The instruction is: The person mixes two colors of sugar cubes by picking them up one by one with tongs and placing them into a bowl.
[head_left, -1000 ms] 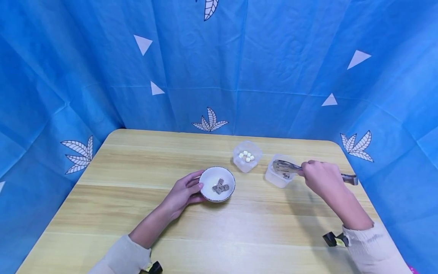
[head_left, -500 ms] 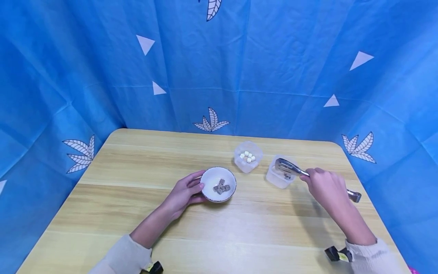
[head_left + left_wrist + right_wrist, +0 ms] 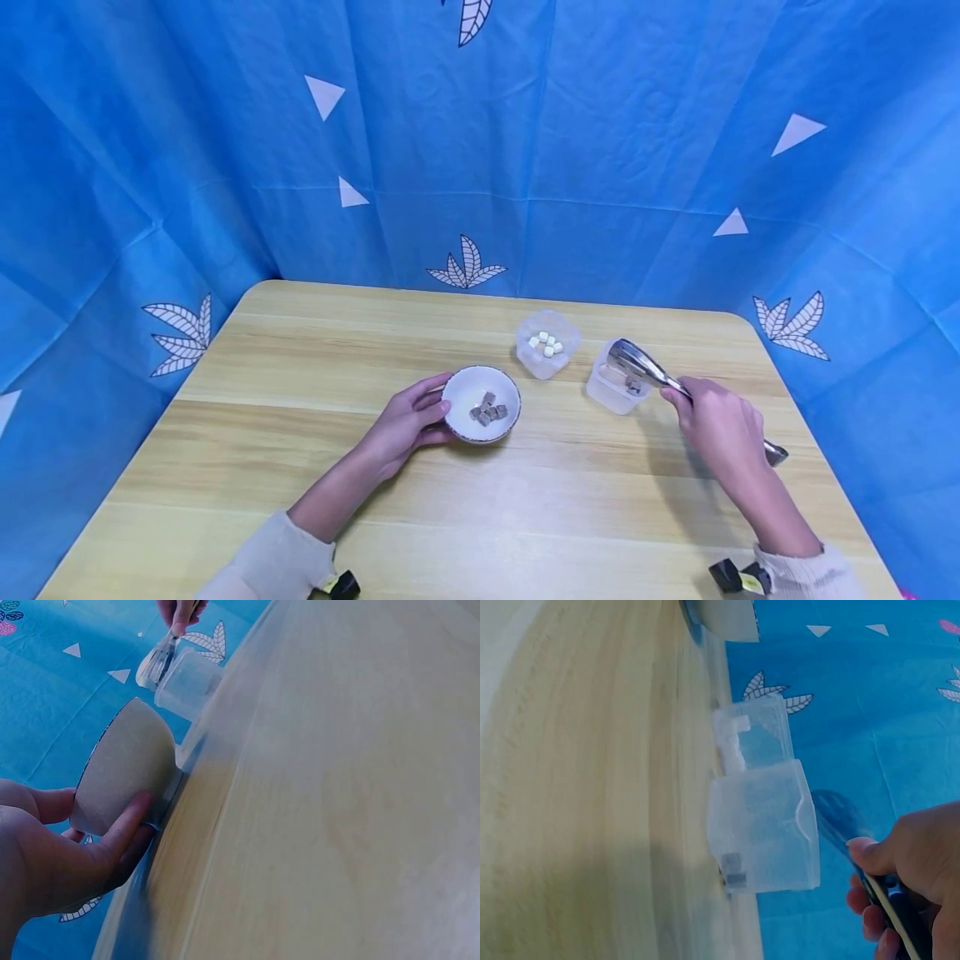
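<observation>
Tongs (image 3: 642, 364) held above right box (image 3: 609, 397), pinched between thumb and curled fingers of right hand (image 3: 723, 421). Over last second, handle end swung nearer; whether cube is clasped cannot be told. Bowl (image 3: 463, 393), left and nearer, held between left hand's (image 3: 408, 422) thumb and fingers. Brown cubes (image 3: 488, 411) inside look unchanged: judged that nothing has been newly added.
</observation>
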`<state>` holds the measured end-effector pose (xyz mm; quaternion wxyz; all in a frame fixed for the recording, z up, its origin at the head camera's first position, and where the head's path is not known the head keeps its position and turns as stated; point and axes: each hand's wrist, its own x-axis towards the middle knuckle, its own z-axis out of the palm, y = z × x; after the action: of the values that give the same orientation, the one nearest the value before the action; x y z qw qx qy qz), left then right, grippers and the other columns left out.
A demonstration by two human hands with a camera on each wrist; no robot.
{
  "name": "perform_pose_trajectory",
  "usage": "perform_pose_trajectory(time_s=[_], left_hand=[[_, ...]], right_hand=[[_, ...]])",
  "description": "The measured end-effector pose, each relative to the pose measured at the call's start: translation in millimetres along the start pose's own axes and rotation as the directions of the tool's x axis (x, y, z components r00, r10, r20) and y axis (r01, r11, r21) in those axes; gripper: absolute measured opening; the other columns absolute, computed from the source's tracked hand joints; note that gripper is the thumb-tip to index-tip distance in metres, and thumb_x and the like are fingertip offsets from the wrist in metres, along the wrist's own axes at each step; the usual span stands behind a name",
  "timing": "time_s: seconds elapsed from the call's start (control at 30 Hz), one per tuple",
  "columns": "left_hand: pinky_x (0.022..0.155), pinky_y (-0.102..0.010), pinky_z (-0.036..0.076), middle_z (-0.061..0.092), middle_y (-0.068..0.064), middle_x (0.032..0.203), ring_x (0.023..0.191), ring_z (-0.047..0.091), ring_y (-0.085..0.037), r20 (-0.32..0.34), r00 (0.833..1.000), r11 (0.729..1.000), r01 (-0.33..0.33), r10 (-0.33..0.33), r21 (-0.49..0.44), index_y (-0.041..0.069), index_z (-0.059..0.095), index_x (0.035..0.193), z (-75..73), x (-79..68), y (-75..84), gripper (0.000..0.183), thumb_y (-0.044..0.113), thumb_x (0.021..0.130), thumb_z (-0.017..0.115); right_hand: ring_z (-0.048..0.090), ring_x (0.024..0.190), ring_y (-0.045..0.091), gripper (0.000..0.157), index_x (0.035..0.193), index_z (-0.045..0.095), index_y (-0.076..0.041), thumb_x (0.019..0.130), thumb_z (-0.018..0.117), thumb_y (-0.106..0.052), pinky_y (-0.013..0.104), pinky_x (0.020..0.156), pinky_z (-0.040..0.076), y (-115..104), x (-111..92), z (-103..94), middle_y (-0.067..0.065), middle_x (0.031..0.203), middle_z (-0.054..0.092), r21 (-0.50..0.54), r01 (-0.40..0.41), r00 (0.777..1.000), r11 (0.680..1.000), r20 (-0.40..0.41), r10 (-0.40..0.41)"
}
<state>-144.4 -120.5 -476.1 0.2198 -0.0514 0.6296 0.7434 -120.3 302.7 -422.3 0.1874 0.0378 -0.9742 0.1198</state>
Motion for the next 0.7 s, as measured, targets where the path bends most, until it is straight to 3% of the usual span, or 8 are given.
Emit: perform_pose_trajectory(time_s=[0.2, 0.37, 0.53, 0.7], left_hand=[[0.095, -0.043, 0.065, 0.05, -0.021, 0.154, 0.115, 0.068, -0.026, 0.0, 1.0, 1.0, 0.001, -0.001, 0.002, 0.017, 0.044, 0.157, 0.6, -0.1, -0.4, 0.056, 0.003, 0.104, 0.056], [0.094, -0.042, 0.065, 0.049, -0.023, 0.154, 0.114, 0.068, -0.025, -0.002, 1.0, 1.0, -0.003, 0.003, -0.001, 0.016, 0.043, 0.157, 1.2, -1.0, 1.0, 0.056, 0.003, 0.104, 0.055], [0.094, -0.042, 0.066, 0.047, -0.025, 0.154, 0.113, 0.068, -0.025, 0.0, 1.0, 1.0, -0.008, 0.008, 0.003, 0.014, 0.042, 0.158, 0.6, -1.0, 1.3, 0.056, 0.003, 0.105, 0.055], [0.095, -0.042, 0.065, 0.046, -0.026, 0.155, 0.114, 0.067, -0.025, 0.015, 1.0, 1.0, -0.014, 0.014, 0.002, 0.014, 0.04, 0.159, -0.1, -1.2, 1.6, 0.057, 0.003, 0.105, 0.054]], right_hand=[[0.041, 0.053, 0.019, 0.023, 0.077, 0.066, -0.011, 0.092, 0.079, -0.021, 0.029, 0.043, 0.023, -1, -4, 8.5, 0.003, 0.061, 0.053, 0.04, 0.028, 0.991, 0.999, -0.132, -0.023], [0.055, 0.054, 0.025, 0.017, 0.091, 0.075, -0.003, 0.086, 0.084, -0.017, 0.035, 0.04, 0.033, -2, -5, 15.7, 0.013, 0.071, 0.069, 0.084, 0.078, 0.971, 0.993, -0.232, -0.056], [0.071, 0.066, 0.039, 0.021, 0.099, 0.078, -0.001, 0.086, 0.084, -0.016, 0.053, 0.044, 0.047, -5, -6, 19.9, 0.02, 0.086, 0.077, 0.132, 0.088, 0.964, 0.987, -0.261, -0.051], [0.071, 0.067, 0.04, 0.021, 0.101, 0.079, 0.0, 0.086, 0.083, -0.014, 0.057, 0.049, 0.049, -9, -7, 23.4, 0.021, 0.087, 0.077, 0.184, 0.08, 0.965, 0.98, -0.26, -0.029]])
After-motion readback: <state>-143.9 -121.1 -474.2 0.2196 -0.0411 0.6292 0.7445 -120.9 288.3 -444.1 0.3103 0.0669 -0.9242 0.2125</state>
